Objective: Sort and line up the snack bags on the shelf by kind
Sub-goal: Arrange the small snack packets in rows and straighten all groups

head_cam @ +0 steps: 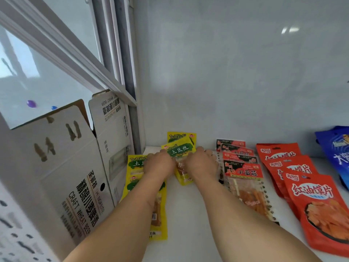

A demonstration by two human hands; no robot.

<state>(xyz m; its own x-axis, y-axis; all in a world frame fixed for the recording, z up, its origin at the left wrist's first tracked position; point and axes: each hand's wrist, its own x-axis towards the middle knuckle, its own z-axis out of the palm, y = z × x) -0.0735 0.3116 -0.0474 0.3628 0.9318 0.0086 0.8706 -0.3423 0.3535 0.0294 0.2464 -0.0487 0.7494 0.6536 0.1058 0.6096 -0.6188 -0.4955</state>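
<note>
Both my hands reach to the back of the white shelf (190, 214). My left hand (159, 164) and my right hand (202, 164) grip the two sides of a yellow snack bag (179, 150) with a green label, tilted. Another yellow bag (181, 136) lies behind it. More yellow bags (160, 208) lie in a row at the left, under my left forearm. To the right runs a row of red-and-black bags (243, 172), then a row of orange-red bags (311, 197).
A blue bag (338, 154) sits at the far right. Cardboard beer boxes (75, 167) stand left of the shelf, by a window frame (120, 72). The white wall (236, 72) closes off the back.
</note>
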